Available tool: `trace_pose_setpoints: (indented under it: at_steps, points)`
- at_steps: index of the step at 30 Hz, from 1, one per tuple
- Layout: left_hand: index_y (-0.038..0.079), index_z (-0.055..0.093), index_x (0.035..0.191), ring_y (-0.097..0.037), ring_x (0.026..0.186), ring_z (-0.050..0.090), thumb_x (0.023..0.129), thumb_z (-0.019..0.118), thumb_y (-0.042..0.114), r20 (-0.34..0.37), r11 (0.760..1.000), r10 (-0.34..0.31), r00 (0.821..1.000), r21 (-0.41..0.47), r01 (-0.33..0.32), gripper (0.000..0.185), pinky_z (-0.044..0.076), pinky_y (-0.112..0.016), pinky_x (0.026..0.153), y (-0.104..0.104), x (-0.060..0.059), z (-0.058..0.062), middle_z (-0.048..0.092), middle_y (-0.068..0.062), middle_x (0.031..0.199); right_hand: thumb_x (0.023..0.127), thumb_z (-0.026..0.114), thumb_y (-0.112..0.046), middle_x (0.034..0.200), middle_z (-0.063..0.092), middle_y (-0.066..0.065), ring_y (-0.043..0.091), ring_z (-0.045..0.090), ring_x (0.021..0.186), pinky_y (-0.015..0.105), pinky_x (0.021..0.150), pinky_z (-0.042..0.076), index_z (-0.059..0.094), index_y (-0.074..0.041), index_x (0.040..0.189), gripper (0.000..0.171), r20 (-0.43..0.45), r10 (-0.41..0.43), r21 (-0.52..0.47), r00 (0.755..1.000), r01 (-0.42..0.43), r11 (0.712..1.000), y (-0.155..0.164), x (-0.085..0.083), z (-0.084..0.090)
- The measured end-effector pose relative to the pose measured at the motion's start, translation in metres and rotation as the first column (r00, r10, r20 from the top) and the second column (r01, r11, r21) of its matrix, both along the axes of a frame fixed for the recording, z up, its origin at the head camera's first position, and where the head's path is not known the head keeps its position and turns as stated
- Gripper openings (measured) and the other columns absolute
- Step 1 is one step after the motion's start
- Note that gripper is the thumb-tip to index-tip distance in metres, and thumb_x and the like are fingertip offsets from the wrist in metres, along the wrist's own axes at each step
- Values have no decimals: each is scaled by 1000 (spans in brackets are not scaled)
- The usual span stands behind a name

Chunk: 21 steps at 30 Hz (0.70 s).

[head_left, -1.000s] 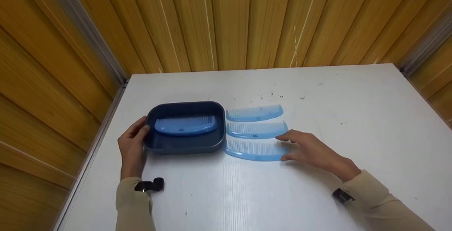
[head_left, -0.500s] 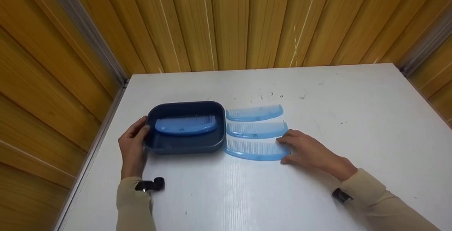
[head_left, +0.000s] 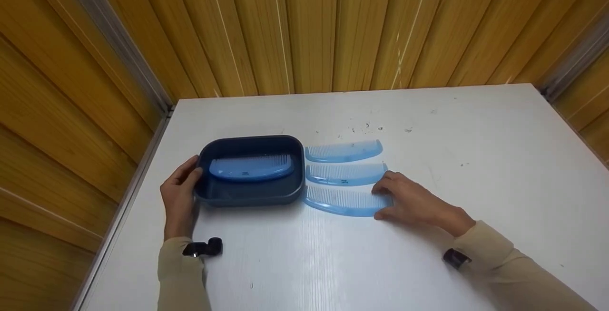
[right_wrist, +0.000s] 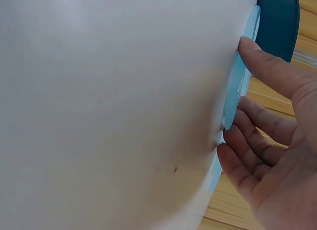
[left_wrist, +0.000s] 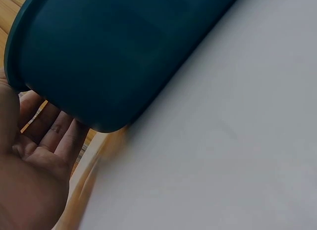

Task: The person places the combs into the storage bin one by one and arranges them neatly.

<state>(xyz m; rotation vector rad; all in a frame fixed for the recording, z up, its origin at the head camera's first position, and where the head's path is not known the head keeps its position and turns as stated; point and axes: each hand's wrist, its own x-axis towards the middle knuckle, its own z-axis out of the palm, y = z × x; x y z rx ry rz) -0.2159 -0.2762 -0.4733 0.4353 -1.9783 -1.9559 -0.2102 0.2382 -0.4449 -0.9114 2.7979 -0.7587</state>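
In the head view, my left hand point(head_left: 180, 196) grips the left end of a dark blue plastic box point(head_left: 250, 201). The thumb lies at the rim, and the other fingers are against the outer wall, as the left wrist view shows of the box point(left_wrist: 99, 56). A blue comb point(head_left: 252, 170) lies inside, teeth facing away. Three light blue combs lie in a row to the box's right: a far comb point(head_left: 345, 151), a middle comb point(head_left: 346, 175) and a near comb point(head_left: 347, 202). My right hand point(head_left: 411, 201) pinches the near comb's right end between thumb and fingers.
All of this stands on a white table point(head_left: 476, 159) with small dark specks beyond the combs. A yellow slatted wall point(head_left: 309, 30) rises behind, and another lies on the left. A small black camera point(head_left: 204, 247) sits on the left wrist.
My right thumb and fingers have drawn closer together and taken hold of the near comb's right end. The left hand and the box have stayed in place.
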Motion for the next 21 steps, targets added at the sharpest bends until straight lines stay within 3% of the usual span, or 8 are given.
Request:
trace_pose_setpoints:
  at_steps: [9,17,21]
  points:
    - [6,72,138,-18,130,56,102,73,10,-52,998,17,999,56,-14,36,46,-24,110,3,0,1,68,-7,137,84,91,-14,122,66,10,27,62,108,51,99,55,63,0,127,52,56,-2,-1,998,3,1000,1,2,8]
    - [7,72,138,-18,132,55,102,73,10,-35,997,14,999,79,-11,36,45,-24,111,4,0,2,67,-8,138,88,87,-21,121,70,7,22,65,107,46,97,57,70,1,131,51,31,73,30,997,-74,997,3,-2,6]
    - [5,71,138,-16,132,56,102,72,9,-42,999,17,999,47,-15,37,44,-23,112,3,0,1,69,-6,137,86,87,-22,115,71,4,20,65,100,43,91,58,73,0,125,46,-2,120,-13,993,-120,993,6,-5,3]
